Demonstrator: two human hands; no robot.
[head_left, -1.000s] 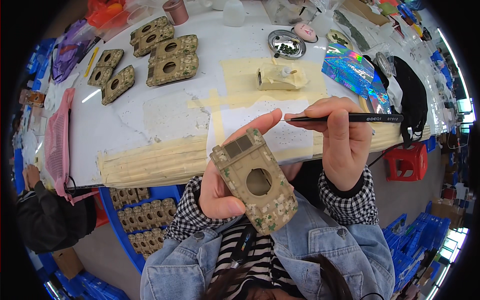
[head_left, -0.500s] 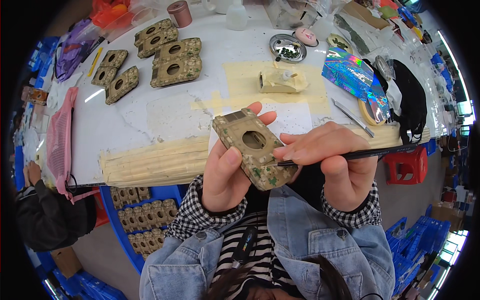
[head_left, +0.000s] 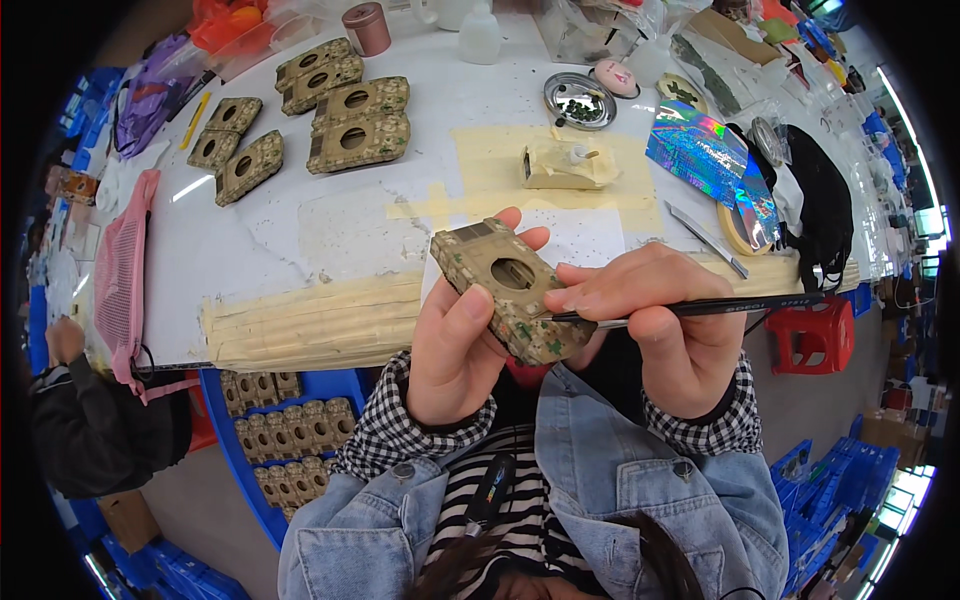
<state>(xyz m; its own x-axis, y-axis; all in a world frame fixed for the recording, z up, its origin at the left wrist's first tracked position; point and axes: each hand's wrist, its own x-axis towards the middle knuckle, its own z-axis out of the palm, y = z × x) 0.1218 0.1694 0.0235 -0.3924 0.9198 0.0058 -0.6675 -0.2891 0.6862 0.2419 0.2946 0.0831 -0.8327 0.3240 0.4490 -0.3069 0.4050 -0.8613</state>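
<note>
A camouflage model tank hull [head_left: 500,262] with a round hole in its top lies tilted in my left hand [head_left: 450,340]. The thumb presses its near side, and fingertips show past its far edge. My right hand [head_left: 665,310] pinches a slim black-handled paintbrush [head_left: 720,306] with a silver collar. Its fine tip rests on or just over the hull's surface, beside the hole. Green patches mark the hull's near end. Beneath the hands lies a white paper sheet [head_left: 590,235], partly covered by them.
Several similar hulls [head_left: 358,140] stand at the back left; more fill a blue tray [head_left: 300,385] below the table edge. Behind my hands are a taped block holding a small bottle [head_left: 570,165] and a dish of green bits [head_left: 580,101]. A craft knife [head_left: 706,240] lies right. Another person's hand [head_left: 66,342] shows far left.
The hull has tipped slightly and shifted a little to the right in my left hand. The brush tip has moved up a little along the hull. The whole view has shifted slightly.
</note>
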